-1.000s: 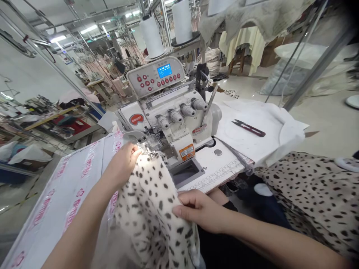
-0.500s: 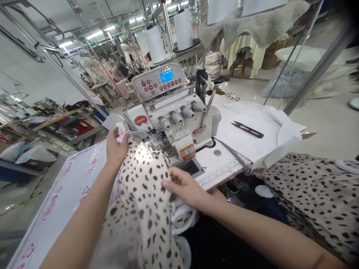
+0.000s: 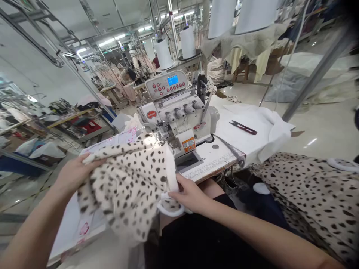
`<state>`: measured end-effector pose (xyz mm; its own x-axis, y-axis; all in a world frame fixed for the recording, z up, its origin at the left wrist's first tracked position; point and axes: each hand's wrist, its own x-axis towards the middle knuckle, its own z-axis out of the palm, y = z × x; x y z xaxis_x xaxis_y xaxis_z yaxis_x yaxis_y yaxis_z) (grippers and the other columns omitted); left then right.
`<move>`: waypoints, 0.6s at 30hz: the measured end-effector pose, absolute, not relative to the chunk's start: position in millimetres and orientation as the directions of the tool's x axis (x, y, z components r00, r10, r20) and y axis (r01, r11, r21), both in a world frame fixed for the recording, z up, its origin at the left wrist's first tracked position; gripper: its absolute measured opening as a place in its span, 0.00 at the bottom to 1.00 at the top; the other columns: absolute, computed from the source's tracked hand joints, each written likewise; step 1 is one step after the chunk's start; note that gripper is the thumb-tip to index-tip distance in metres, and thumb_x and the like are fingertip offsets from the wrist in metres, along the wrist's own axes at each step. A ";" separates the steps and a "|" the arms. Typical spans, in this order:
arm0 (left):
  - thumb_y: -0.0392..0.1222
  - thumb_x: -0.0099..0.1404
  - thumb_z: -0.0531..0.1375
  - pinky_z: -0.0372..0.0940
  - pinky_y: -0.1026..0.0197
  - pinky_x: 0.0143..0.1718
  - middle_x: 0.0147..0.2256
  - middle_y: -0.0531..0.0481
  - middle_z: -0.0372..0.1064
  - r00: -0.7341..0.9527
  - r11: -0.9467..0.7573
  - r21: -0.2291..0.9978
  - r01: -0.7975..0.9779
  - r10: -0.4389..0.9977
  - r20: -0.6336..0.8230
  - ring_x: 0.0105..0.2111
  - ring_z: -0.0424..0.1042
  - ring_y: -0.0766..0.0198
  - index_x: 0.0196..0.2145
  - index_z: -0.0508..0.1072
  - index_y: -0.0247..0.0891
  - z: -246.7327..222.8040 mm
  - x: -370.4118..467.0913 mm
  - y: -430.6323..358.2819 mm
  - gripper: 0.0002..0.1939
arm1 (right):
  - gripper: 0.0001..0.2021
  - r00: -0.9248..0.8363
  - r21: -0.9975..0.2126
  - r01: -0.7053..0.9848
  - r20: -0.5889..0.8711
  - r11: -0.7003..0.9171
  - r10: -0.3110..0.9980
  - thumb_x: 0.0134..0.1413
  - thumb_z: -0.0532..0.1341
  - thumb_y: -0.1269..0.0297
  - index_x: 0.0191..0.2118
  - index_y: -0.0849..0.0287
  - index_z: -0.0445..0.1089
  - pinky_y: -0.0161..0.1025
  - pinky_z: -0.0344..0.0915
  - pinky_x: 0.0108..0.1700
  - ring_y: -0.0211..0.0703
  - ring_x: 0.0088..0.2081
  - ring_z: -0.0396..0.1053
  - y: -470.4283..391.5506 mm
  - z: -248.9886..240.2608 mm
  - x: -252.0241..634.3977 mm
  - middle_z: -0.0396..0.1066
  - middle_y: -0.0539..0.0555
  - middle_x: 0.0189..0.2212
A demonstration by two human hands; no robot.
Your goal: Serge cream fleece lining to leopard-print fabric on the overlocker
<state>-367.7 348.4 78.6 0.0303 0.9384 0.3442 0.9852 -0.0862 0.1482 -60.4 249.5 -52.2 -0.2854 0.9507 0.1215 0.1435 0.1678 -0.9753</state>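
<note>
A cream garment piece with dark spots (image 3: 131,172) spreads across the table's front edge, its far end beneath the lit presser foot of a white overlock sewing machine (image 3: 179,112). My left hand (image 3: 74,172) grips the cloth's left side, with the fingers partly covered by a fold. At the right edge, my right hand (image 3: 189,194) pinches the white trim (image 3: 171,168) between thumb and fingers. A loop of white-edged fabric (image 3: 171,209) hangs just under that hand.
Dark thread snips (image 3: 243,127) lie on white cloth (image 3: 260,145) right of the machine. More spotted fabric (image 3: 314,194) is heaped at the right. Thread cones (image 3: 187,43) stand behind the machine, and a metal pole (image 3: 314,78) slants at the right.
My left hand has moved from beside the presser foot toward me and left, pulling the spotted cloth out sideways. My right hand has shifted slightly down and right along the edge.
</note>
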 end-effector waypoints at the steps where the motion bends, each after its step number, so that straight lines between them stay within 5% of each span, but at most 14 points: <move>1: 0.58 0.54 0.57 0.63 0.39 0.41 0.32 0.42 0.66 0.001 -0.056 0.127 0.990 0.918 0.397 0.42 0.66 0.41 0.35 0.70 0.35 87.0 -360.0 352.2 0.22 | 0.22 -0.253 -0.956 0.178 0.184 0.232 0.950 0.48 0.59 0.69 0.52 0.59 0.59 0.44 0.61 0.48 0.48 0.46 0.63 242.8 -55.5 -61.3 0.66 0.57 0.45; 4: 0.55 0.60 0.51 0.51 0.41 0.55 0.49 0.39 0.57 0.039 -0.102 0.088 0.991 0.842 0.538 0.55 0.52 0.45 0.48 0.63 0.34 73.1 -315.0 324.8 0.25 | 0.24 -0.132 -0.867 0.310 0.367 0.390 0.921 0.50 0.57 0.70 0.54 0.59 0.54 0.50 0.53 0.56 0.52 0.55 0.54 220.7 -70.9 -56.5 0.56 0.62 0.53; 6: 0.54 0.60 0.54 0.55 0.46 0.53 0.49 0.40 0.56 0.127 -0.201 0.075 0.977 0.824 0.552 0.52 0.56 0.50 0.52 0.59 0.36 35.7 -279.9 281.9 0.26 | 0.22 -0.086 -0.827 0.374 0.418 0.419 0.904 0.52 0.56 0.70 0.54 0.58 0.54 0.50 0.52 0.57 0.51 0.56 0.52 208.7 -81.7 -48.3 0.54 0.62 0.54; 9: 0.42 0.57 0.59 0.61 0.49 0.48 0.48 0.39 0.56 0.478 -0.569 -0.046 0.821 0.640 0.601 0.49 0.59 0.52 0.54 0.55 0.41 -31.9 -244.8 216.7 0.28 | 0.23 -0.088 -0.844 0.368 0.385 0.389 0.919 0.53 0.55 0.71 0.55 0.57 0.53 0.48 0.58 0.53 0.49 0.53 0.57 201.0 -89.8 -35.3 0.57 0.61 0.51; 13: 0.35 0.58 0.57 0.62 0.45 0.46 0.49 0.35 0.57 0.340 -0.424 0.023 0.905 0.757 0.558 0.49 0.60 0.49 0.55 0.54 0.37 -83.3 -247.0 185.8 0.28 | 0.25 -0.078 -0.883 0.322 0.335 0.342 0.939 0.51 0.56 0.71 0.56 0.60 0.52 0.46 0.62 0.49 0.47 0.49 0.60 212.2 -80.4 -29.9 0.59 0.62 0.50; 18: 0.32 0.61 0.50 0.66 0.51 0.42 0.40 0.41 0.66 0.339 -0.428 0.046 0.903 0.772 0.537 0.41 0.67 0.55 0.44 0.65 0.36 -74.7 -286.2 202.0 0.14 | 0.33 -0.134 -0.951 0.225 0.186 0.213 0.973 0.46 0.60 0.69 0.58 0.63 0.50 0.48 0.60 0.50 0.49 0.49 0.62 245.5 -58.0 -36.6 0.62 0.62 0.49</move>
